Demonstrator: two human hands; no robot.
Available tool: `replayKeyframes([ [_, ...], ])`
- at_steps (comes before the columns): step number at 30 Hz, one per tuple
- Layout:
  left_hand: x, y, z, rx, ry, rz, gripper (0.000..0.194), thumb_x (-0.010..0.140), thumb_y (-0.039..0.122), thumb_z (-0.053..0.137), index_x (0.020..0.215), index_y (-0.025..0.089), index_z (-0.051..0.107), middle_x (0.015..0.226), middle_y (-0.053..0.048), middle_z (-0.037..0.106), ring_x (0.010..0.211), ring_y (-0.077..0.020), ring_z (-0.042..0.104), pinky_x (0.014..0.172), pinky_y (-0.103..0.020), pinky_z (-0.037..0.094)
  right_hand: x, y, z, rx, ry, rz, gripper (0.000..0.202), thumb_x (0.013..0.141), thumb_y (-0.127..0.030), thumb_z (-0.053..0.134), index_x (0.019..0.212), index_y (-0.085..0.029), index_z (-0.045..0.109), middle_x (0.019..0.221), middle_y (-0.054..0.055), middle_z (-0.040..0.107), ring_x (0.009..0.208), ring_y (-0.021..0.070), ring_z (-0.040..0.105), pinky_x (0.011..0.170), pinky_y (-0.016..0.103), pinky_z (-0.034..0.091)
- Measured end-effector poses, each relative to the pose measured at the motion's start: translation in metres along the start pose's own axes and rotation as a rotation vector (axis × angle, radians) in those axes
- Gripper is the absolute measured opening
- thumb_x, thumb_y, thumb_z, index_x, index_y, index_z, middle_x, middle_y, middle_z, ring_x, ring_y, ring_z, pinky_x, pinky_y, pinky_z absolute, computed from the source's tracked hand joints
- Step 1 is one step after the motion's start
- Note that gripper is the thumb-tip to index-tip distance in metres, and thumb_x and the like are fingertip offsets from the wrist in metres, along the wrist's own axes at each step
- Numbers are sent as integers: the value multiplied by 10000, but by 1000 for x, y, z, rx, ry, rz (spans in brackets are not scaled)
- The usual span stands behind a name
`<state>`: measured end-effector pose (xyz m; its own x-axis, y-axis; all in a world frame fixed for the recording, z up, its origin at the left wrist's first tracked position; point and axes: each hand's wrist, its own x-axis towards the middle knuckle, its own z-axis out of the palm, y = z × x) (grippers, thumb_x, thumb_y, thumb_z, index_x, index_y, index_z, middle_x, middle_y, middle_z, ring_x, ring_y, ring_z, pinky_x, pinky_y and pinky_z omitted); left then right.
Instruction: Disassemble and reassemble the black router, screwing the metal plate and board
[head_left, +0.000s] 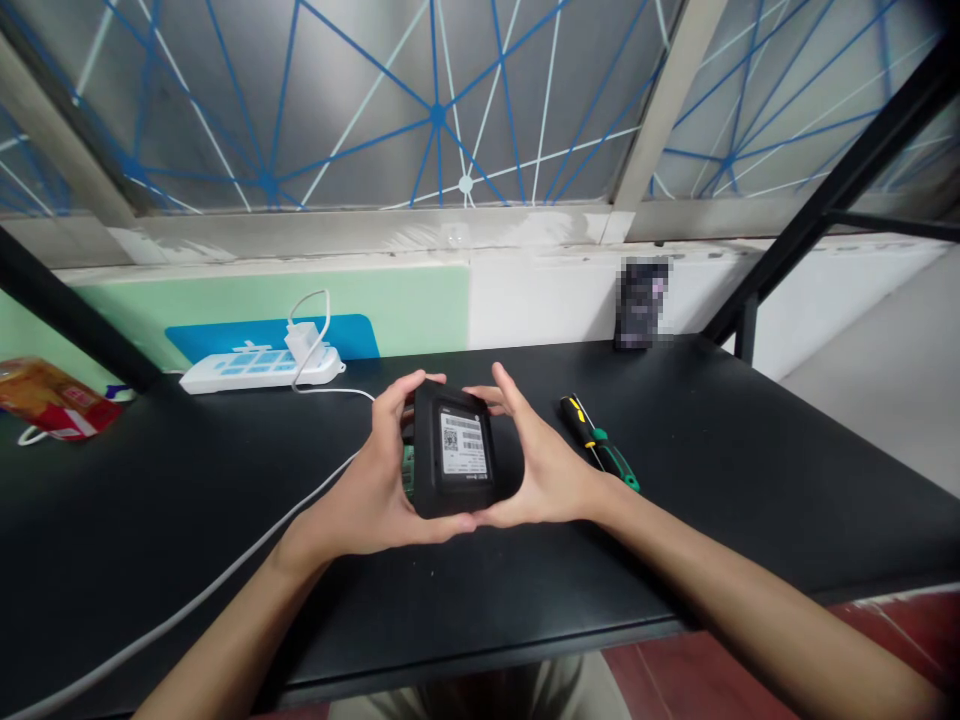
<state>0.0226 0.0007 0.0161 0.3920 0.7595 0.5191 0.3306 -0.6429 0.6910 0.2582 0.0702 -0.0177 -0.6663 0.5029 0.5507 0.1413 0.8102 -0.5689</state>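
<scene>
A black plastic device case (425,450) is held up above the desk, its white label (463,445) with a QR code and barcodes facing me. Along its left side, part of a green circuit board (408,468) shows. My left hand (375,490) grips the case from the left, fingers over the upper edge and thumb along the lower edge. My right hand (536,465) curves round the right side, its thumb at the lower corner and fingertips by the upper right corner. A gap shows between the right palm and the case. The fingertips behind the case are hidden.
Two screwdrivers lie right of my hands, one yellow and black (576,420), one green and black (616,462). At the back stand a white power strip (225,372) with a plugged-in charger (303,342) and a dark pixelated object (639,305). A white cable (225,590) crosses the black desk (750,470).
</scene>
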Motion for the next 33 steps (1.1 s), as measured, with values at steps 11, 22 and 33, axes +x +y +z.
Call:
replayKeyframes([
  [11,-2,-7,-7,205,-79,-42,1189,728,420,872,1575,351,41,1634,-151,157,1438,-401,362,1145,-600,411,-5,-3,-19,-265,-25,-20,1422,632,-589,838,1595,-226,-143,1495,220,429,1353,397,457,1093,640,434],
  [22,1,-4,-11,518,-161,-15,1100,738,441,840,1563,294,127,1515,-165,295,1403,-404,362,1141,-606,405,-7,-8,-19,-333,-30,-25,1375,653,-569,825,1602,-214,-104,1492,205,439,1340,396,440,1076,618,435],
  [33,2,-5,-9,523,-159,-4,1093,732,425,842,1555,295,134,1513,-166,309,1416,-396,358,1160,-609,368,-9,-9,-18,-315,-13,-5,1388,629,-569,847,1604,-247,-87,1507,190,440,1350,389,441,1100,634,419],
])
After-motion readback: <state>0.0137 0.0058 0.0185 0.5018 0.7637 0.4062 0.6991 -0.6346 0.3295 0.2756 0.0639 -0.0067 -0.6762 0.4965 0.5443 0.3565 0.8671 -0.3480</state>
